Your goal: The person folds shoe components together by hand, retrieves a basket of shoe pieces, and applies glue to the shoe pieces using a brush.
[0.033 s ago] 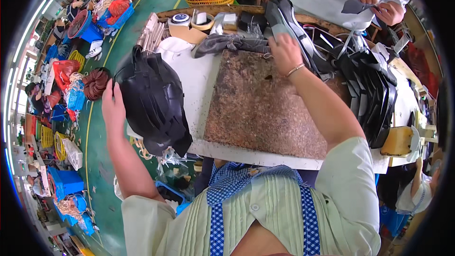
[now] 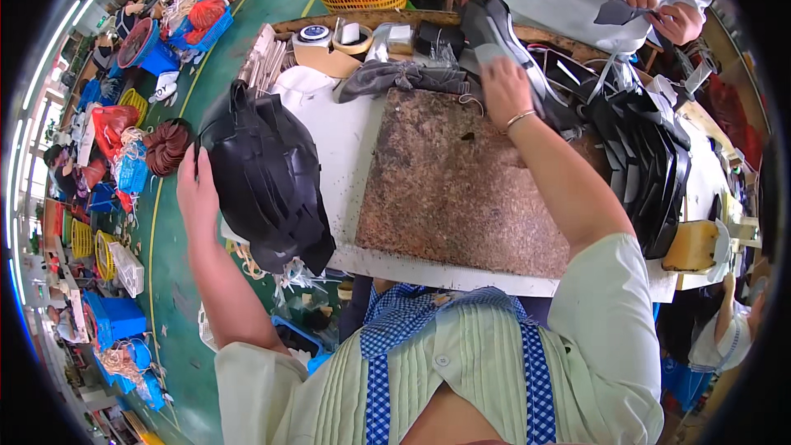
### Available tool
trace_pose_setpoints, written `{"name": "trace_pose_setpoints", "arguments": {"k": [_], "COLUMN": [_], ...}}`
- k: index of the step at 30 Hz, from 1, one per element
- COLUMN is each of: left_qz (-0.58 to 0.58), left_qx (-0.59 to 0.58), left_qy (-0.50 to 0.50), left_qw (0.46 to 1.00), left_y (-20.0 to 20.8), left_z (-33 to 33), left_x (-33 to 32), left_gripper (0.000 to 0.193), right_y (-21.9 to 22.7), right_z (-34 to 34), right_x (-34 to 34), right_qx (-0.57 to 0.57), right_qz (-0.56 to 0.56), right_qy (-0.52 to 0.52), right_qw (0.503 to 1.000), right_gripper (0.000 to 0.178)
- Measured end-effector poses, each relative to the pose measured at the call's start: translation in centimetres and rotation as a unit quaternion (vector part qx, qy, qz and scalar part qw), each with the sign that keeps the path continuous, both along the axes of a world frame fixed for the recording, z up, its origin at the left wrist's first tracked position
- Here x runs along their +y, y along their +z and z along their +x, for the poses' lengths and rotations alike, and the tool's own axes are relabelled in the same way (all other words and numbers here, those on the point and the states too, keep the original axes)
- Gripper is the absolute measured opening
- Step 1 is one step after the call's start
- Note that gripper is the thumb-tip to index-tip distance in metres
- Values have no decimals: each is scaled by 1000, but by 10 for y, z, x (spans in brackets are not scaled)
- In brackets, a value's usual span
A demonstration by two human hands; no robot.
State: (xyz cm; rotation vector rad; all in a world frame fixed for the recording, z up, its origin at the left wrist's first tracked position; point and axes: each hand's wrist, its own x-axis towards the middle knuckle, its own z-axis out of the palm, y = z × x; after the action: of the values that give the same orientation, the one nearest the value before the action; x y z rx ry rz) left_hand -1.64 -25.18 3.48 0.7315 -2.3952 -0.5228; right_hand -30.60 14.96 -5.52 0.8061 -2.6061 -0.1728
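On the left of the table lies a stack of black leather-like pieces (image 2: pixel 268 173), straps and folds on top. My left hand (image 2: pixel 198 194) rests along its left edge, fingers stretched out and partly behind it. My right hand (image 2: pixel 505 92) reaches to the far side of the worn brown board (image 2: pixel 461 189). Its fingers are extended over a small light grey piece (image 2: pixel 488 54), beside long black and grey strips (image 2: pixel 515 41); whether it grips anything is hidden. A rolled dark grey cloth (image 2: pixel 400 78) lies to the left of that hand.
Layered black pieces (image 2: pixel 647 165) stand on the right, near a yellowish block (image 2: pixel 690 245). Tape rolls (image 2: pixel 353 38) sit at the back edge, with a yellow basket (image 2: pixel 371 0) beyond. Across the table, another person's hands (image 2: pixel 651 4) hold a dark piece.
My right hand has shifted slightly to the right along the far edge of the board. My left hand stays at the black stack.
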Motion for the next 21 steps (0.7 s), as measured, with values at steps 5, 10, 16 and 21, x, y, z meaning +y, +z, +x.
{"name": "trace_pose_setpoints", "arguments": {"k": [5,10,16,21], "left_qz": [36,-48,-84,21], "left_qx": [167,336,196,-8], "left_qy": [57,-8,-288,-468], "left_qw": [984,940,933,883], "left_y": [-8,21,-7,-37], "left_z": [16,14,-23,-57], "left_x": [5,71,187,301], "left_gripper": [48,40,32,41], "right_y": [11,70,12,-3], "right_z": [-23,56,232,260], "right_x": [26,71,84,94], "right_qx": [29,135,-100,-284], "right_qz": [-89,-224,-139,-268], "right_qy": [28,168,338,289], "right_qw": [995,950,925,874], "right_gripper": [24,22,45,34]}}
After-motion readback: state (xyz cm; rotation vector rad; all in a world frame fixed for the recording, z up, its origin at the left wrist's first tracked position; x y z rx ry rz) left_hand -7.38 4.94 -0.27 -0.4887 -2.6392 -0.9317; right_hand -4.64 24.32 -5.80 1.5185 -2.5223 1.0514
